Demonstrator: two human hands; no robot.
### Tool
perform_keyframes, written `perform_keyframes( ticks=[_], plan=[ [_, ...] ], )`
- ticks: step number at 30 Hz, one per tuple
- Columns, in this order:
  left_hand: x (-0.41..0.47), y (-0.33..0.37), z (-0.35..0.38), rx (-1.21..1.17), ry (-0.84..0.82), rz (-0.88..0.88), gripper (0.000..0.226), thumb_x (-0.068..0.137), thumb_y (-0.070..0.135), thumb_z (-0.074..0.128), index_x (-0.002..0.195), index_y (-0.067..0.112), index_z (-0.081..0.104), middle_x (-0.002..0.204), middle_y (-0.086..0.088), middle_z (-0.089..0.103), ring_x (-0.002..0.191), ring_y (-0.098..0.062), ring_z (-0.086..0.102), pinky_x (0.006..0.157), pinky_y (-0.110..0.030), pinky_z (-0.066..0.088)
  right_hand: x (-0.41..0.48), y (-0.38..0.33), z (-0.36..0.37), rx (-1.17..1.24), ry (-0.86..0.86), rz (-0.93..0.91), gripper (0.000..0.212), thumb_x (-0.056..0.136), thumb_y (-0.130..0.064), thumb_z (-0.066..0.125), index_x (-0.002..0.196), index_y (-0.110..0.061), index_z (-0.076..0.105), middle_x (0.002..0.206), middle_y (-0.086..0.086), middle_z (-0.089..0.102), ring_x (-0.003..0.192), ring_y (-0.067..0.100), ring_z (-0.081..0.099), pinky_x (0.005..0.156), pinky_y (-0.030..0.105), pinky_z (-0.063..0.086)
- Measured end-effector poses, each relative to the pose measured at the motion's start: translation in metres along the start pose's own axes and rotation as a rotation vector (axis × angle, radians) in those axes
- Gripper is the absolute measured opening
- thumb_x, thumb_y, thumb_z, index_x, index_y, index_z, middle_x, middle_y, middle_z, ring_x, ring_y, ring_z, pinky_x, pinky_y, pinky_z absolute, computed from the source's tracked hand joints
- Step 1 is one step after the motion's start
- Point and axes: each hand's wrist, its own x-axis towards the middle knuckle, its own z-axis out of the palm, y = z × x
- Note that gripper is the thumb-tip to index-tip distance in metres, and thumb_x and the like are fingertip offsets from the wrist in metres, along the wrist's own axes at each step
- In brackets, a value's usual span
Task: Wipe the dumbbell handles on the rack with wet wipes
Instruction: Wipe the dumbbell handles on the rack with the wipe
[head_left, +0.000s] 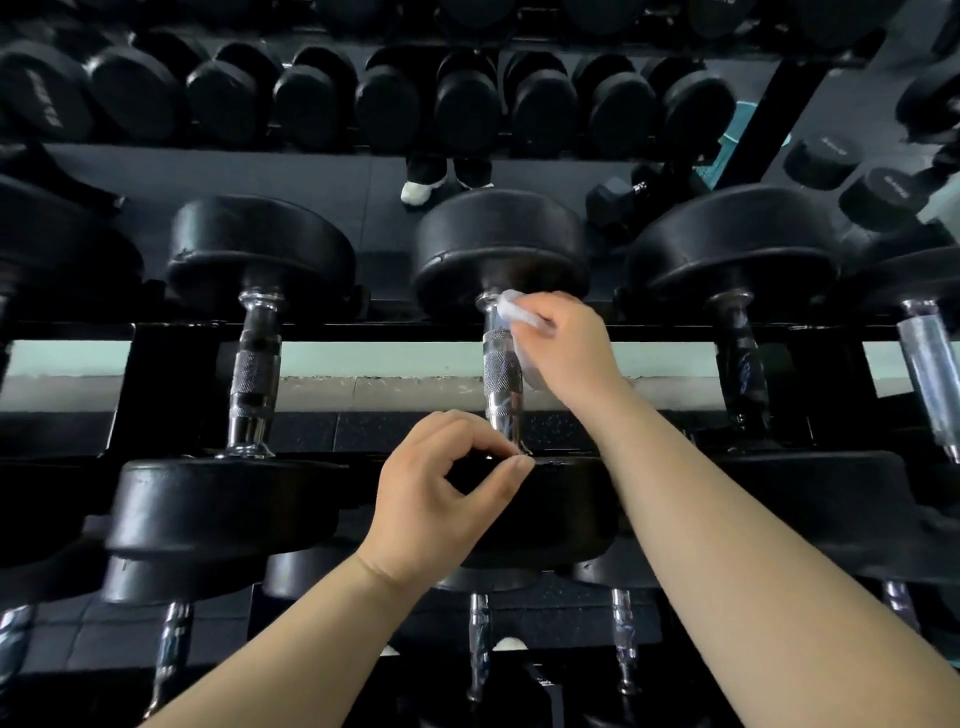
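Dumbbell handle, right hand pressing wet wipe, weight lettering blurred

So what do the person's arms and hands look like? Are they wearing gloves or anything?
No gloves. The left hand and right hand are bare, and so are the forearms, right down to the picture's bottom edge. No sleeves show. No watch, bracelet or ring can be seen on the wrists or the fingers that show.
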Motion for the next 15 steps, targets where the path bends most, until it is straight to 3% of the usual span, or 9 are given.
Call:
perform_keyframes(
  ticks=[2,4,10,13,15],
  plan=[
    [0.000,-0.001,0.000,0.002,0.000,0.009,0.013,0.073,0.040,0.058,0.083,0.031,0.058,0.083,0.025,0.060,0.079,0.002,0.055,0.073,-0.008,0.042,-0.010,0.006,-0.007,-0.059,-0.111,-0.055,0.021,0.086,-0.004,0.051,0.097,-0.007,0.069,0.091,0.005,0.057,0.084,0.012,0.051,0.068,0.011,0.037],
    [0.000,0.000,0.000,0.006,0.006,0.018,0.014,0.073,0.040,0.057,0.083,0.031,0.058,0.073,0.025,0.059,0.078,0.002,0.054,0.072,-0.008,0.042,-0.013,0.007,-0.011,-0.078,-0.194,-0.079,0.020,0.085,-0.003,0.052,0.095,-0.007,0.070,0.086,-0.001,0.054,0.082,0.013,0.053,0.065,0.008,0.037],
    [0.001,0.000,0.001,0.013,0.016,0.042,0.015,0.075,0.041,0.056,0.084,0.029,0.056,0.075,0.027,0.054,0.078,0.002,0.053,0.071,-0.011,0.043,0.004,0.003,-0.002,-0.262,-0.015,-0.248,0.024,0.089,-0.005,0.050,0.104,-0.006,0.068,0.102,0.010,0.059,0.091,0.020,0.055,0.072,0.014,0.037],
    [0.000,0.000,0.000,0.016,0.013,0.050,0.015,0.075,0.041,0.055,0.085,0.029,0.056,0.075,0.026,0.054,0.078,0.001,0.053,0.071,-0.013,0.044,-0.012,0.007,-0.011,-0.270,-0.165,-0.294,0.024,0.087,-0.002,0.051,0.103,-0.004,0.068,0.094,0.008,0.056,0.085,0.013,0.049,0.070,0.007,0.033],
    [0.001,0.000,0.000,0.016,0.009,0.050,0.016,0.075,0.042,0.055,0.085,0.030,0.056,0.075,0.026,0.054,0.079,0.000,0.053,0.071,-0.014,0.044,-0.018,0.006,-0.015,-0.285,-0.251,-0.299,0.024,0.088,-0.002,0.050,0.102,-0.005,0.069,0.091,0.002,0.052,0.083,0.011,0.047,0.068,0.009,0.034]
  ],
)
